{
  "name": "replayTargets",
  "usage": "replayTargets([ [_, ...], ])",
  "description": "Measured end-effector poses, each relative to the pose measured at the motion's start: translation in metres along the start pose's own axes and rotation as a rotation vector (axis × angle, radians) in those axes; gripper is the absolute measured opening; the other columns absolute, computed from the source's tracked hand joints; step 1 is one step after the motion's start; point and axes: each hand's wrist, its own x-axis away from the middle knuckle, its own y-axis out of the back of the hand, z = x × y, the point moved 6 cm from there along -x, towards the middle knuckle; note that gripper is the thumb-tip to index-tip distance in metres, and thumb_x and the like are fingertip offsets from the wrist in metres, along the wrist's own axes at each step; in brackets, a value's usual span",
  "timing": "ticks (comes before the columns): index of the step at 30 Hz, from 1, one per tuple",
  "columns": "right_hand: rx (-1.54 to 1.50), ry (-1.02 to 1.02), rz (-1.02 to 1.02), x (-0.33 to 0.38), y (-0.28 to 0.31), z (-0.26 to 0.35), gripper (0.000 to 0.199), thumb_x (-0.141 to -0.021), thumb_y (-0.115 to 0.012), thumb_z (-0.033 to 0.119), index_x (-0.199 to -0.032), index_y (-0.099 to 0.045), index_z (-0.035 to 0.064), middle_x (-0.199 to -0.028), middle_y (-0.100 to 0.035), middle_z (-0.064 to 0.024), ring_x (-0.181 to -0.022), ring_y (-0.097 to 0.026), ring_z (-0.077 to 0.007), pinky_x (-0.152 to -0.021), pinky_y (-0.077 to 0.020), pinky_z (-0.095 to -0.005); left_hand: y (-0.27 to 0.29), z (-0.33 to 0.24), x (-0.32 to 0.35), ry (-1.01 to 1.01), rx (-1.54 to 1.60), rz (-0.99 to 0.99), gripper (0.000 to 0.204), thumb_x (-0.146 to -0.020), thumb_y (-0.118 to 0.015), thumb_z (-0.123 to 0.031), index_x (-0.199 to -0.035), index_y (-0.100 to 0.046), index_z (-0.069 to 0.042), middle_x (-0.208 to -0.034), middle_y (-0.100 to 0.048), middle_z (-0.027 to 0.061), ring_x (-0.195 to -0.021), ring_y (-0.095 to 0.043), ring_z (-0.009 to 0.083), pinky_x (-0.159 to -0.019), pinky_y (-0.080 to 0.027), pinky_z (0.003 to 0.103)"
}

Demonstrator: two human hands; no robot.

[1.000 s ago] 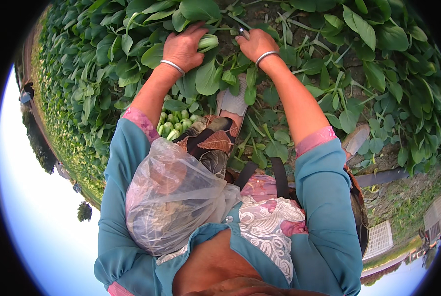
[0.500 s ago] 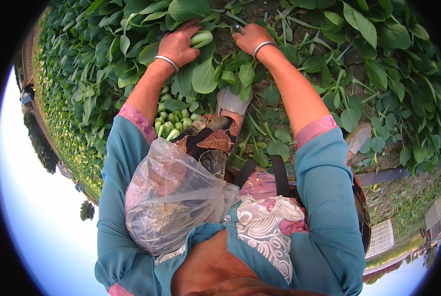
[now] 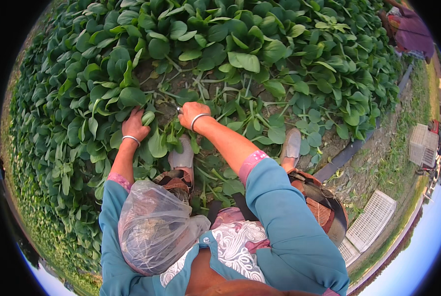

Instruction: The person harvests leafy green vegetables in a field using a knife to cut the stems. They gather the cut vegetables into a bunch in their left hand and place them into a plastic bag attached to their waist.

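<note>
My left hand (image 3: 135, 127) is closed around a bok choy; its pale green base (image 3: 148, 118) shows beside the thumb, and leaves cover the fingertips. To its right, low over the soil, my right hand (image 3: 193, 114) grips a small knife (image 3: 179, 109). Only a short metallic part of the knife shows, pointing left toward bare earth. Standing bok choy plants (image 3: 107, 93) crowd the left hand. Cut leaves (image 3: 252, 116) lie scattered right of the right hand.
A clear plastic bag (image 3: 156, 227) covers my left upper arm area. My shoes (image 3: 182, 154) stand among leaves. White plastic crates (image 3: 373, 219) sit at right beyond a dark strip (image 3: 336, 165). Another person (image 3: 412, 32) is at the far right edge of the field.
The view has swung, so both hands appear lower and further left. The other person and more of the crates have come into view. Both hands keep their grips beside the same plants.
</note>
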Motion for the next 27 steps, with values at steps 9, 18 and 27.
replayTargets([
  [9, 0.232, -0.131, -0.409, 0.225, 0.222, -0.066, 0.036, -0.08, -0.065, 0.035, -0.093, -0.071, 0.0022, -0.096, -0.07, -0.0221, -0.094, -0.068, -0.036, -0.084, -0.0529, -0.0439, -0.011, -0.029, -0.004, 0.016, -0.095, -0.03, 0.051, -0.068, -0.062, -0.013, -0.119, -0.059, -0.005, -0.152, -0.036, 0.0053, -0.121, -0.054, 0.0321, -0.091, -0.043, 0.054],
  [18, 0.0, -0.025, -0.633, 0.405, 0.186, -0.012, 0.037, -0.079, -0.068, 0.041, -0.084, -0.063, 0.0052, -0.081, -0.067, -0.017, -0.08, -0.065, -0.0377, -0.073, -0.051, -0.0467, 0.016, -0.022, -0.016, -0.125, 0.06, -0.159, 0.043, -0.059, -0.075, -0.021, -0.095, -0.06, -0.003, -0.128, -0.05, 0.0152, -0.106, -0.058, 0.039, -0.086, -0.05, 0.048],
  [27, -0.423, 0.082, -1.016, 0.4, 0.211, -0.061, 0.033, -0.072, -0.078, 0.031, -0.072, -0.061, 0.0031, -0.065, -0.061, -0.0122, -0.062, -0.06, -0.0266, -0.062, -0.0478, -0.0375, 0.177, -0.129, 0.048, -0.328, 0.837, -0.069, 0.025, -0.061, -0.073, -0.005, -0.085, -0.069, 0.0, -0.074, -0.066, 0.0031, -0.069, -0.061, 0.0155, -0.068, -0.05, 0.031],
])
